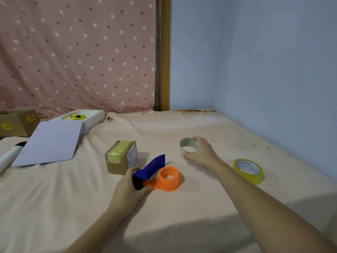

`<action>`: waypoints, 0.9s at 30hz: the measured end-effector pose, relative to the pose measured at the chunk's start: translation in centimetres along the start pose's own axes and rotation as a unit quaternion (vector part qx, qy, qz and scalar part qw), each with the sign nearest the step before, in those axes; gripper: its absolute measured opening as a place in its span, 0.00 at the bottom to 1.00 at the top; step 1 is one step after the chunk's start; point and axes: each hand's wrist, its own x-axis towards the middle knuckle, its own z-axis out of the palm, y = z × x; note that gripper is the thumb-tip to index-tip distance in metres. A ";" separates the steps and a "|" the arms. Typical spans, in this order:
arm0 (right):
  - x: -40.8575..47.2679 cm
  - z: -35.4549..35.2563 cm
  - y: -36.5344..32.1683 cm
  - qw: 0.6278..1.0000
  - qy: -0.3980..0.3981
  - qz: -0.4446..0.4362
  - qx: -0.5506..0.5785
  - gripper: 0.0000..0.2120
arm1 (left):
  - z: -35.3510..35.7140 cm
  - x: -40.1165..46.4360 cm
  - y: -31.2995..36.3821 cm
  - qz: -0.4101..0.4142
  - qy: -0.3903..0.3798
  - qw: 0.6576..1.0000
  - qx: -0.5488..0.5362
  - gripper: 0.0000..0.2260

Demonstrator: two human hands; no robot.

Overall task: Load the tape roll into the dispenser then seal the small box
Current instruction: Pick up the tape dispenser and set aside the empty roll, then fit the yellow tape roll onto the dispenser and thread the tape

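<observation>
Soft peach sheet (pixel 209 207) underfoot: right hand (pixel 202 152) grip closing on clear tape roll (pixel 187 146), left hand (pixel 127 189) holding dispenser (pixel 160 177) beside small box (pixel 121 157); risk of grabbing wrong yellow roll (pixel 248 170) or misaligning hub.

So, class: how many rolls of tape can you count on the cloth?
2: a pale roll under the right hand, and a yellow roll lying right of that arm.

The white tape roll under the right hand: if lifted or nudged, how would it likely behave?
The white tape roll looks like a hollow ring, so probably light and stiff. Lying flat on the soft sheet, it should slide rather than roll. The right hand spans its rim, suggesting an easy grip.
</observation>
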 end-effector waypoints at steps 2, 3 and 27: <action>0.4 -0.3 1.1 0.999 -0.015 0.034 -0.039 0.46 | 0.1 0.1 -0.1 0.001 0.000 1.000 0.001 0.34; 0.6 -0.3 1.6 0.997 -0.023 0.048 -0.050 0.46 | 0.1 0.1 -0.1 0.003 0.001 1.000 0.002 0.33; -3.6 -14.6 13.2 0.950 -0.214 0.075 -0.214 0.60 | 0.4 0.5 -0.4 0.005 0.007 1.000 0.019 0.31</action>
